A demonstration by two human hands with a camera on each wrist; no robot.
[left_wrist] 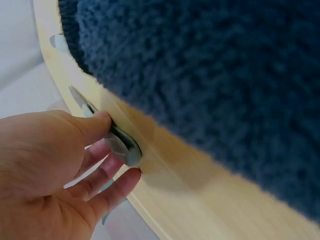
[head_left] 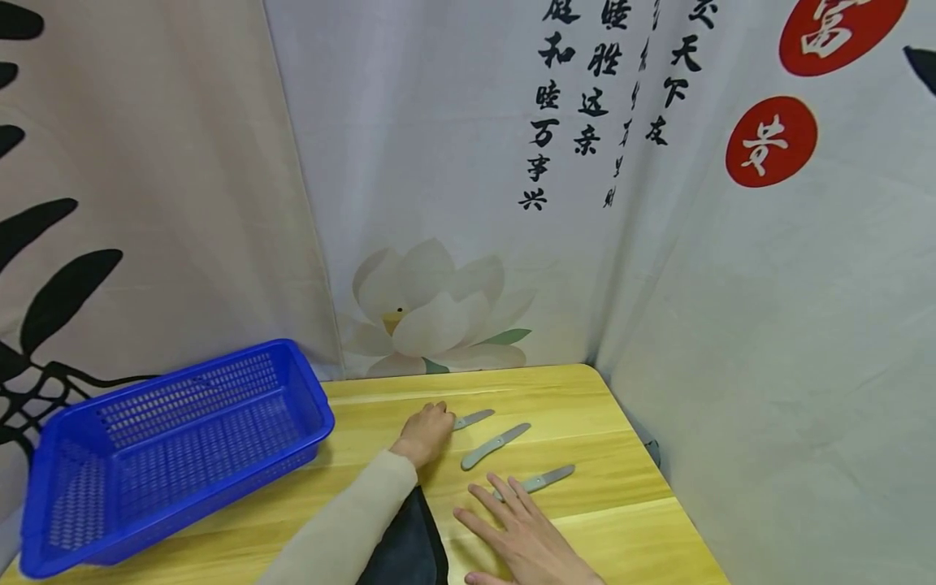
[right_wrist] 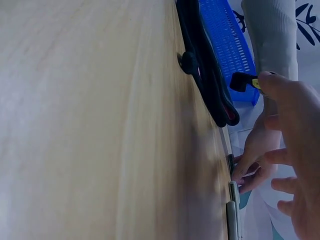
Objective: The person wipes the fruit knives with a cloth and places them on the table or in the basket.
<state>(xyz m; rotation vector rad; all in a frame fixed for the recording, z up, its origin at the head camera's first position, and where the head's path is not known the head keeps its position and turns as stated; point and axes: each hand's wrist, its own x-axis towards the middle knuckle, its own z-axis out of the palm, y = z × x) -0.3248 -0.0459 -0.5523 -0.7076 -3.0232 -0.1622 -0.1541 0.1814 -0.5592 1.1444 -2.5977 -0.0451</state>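
Observation:
My left hand [head_left: 424, 435] is at the far middle of the table, pinching the handle of the farthest small knife [head_left: 475, 418]. In the left wrist view, the thumb and fingertips sit around the knife's rounded handle [left_wrist: 125, 148]. Just to the right lies a second knife [head_left: 496, 446] with a pale grey-green handle. A third knife [head_left: 548, 478] lies nearer, its handle end partly hidden by my right hand [head_left: 522, 532]. That right hand is spread over the table with its fingers apart, holding nothing.
A blue plastic basket [head_left: 190, 455] stands on the left of the wooden table [head_left: 614, 520]. A dark flat item [head_left: 409, 540] lies below the left forearm, its kind unclear. Dark blue fleecy material [left_wrist: 200, 75] fills much of the left wrist view. Printed curtains [head_left: 439, 162] hang behind.

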